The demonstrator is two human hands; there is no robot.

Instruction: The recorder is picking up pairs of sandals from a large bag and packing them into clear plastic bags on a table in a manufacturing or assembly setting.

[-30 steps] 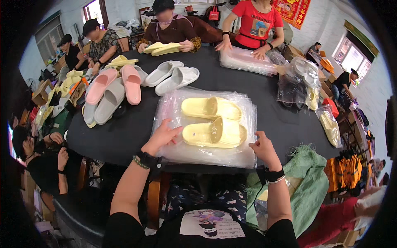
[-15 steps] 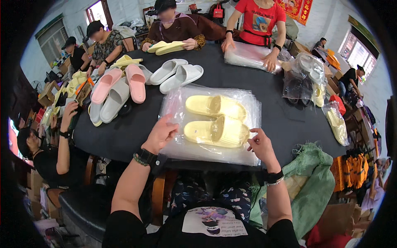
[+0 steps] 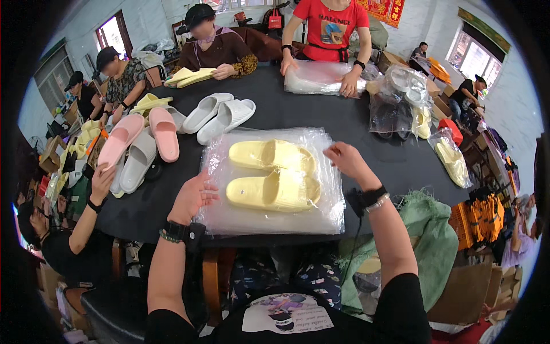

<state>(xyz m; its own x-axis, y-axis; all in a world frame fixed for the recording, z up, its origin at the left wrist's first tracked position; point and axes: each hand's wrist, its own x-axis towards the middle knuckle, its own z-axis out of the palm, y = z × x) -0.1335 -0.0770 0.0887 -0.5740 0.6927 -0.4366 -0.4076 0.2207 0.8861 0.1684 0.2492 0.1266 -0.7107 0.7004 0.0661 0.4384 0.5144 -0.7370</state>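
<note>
A pair of yellow slides (image 3: 252,191) lies side by side, toes to the right, on a stack of clear plastic bags (image 3: 217,221). Clear film glints over their straps. My left hand (image 3: 192,198) is open at the left edge of the stack, fingers apart and nothing held. Beside the stack's upper right corner, my right hand (image 3: 346,160) has its fingers curled together; whether a bag edge is between them is hidden. Several loose slides lie to the left: white ones (image 3: 226,120), pink ones (image 3: 164,135) and a grey one (image 3: 138,160).
A co-worker's hand (image 3: 102,182) at the left touches a pink slide. Across the black table (image 3: 389,189), one person holds yellow slides (image 3: 192,76); another presses a plastic bag stack (image 3: 318,80). Bagged slides (image 3: 452,162) lie right. A green woven sack (image 3: 424,252) hangs by the near edge.
My right hand has moved up from the stack's right side to its upper right corner. My left hand's fingers have spread. The co-worker at left has reached to a pink slide. The view has shifted.
</note>
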